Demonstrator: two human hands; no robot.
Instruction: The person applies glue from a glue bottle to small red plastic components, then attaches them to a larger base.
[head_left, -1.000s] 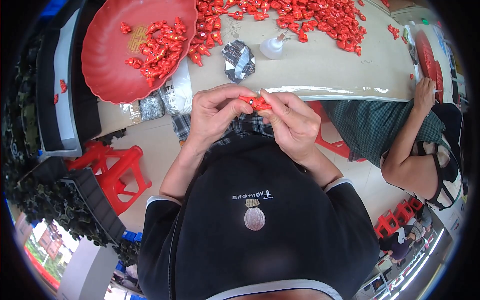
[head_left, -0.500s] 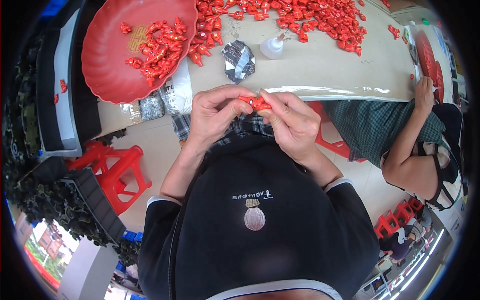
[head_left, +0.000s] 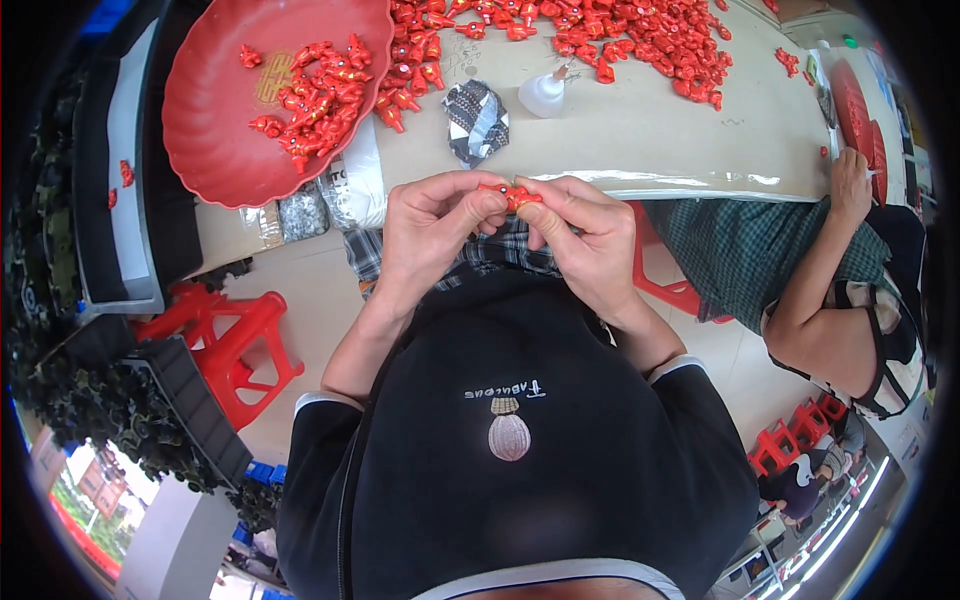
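A small red plastic figurine [head_left: 516,196] with dark and gold spots is held up in front of my chest, just off the table's near edge. The thumb and fingers of my left hand [head_left: 425,225] pinch its left end. Its right end is between the thumb and fingers of my right hand [head_left: 592,240]. My fingertips cover part of it. Beyond my hands, a crumpled patterned cloth bundle [head_left: 477,122] lies on the table beside a white squeeze bottle [head_left: 542,96] with a narrow tip.
Similar red figurines form a large pile [head_left: 650,45] at the back. More lie in a scalloped red dish [head_left: 215,140] at the far left, near a black tray [head_left: 185,225]. A red stool [head_left: 245,345] stands lower left. Another person's hand [head_left: 852,185] works at the right.
My right hand has shifted slightly, its thumb now higher against the figurine, which has turned a little. My left hand keeps its pinch almost in place.
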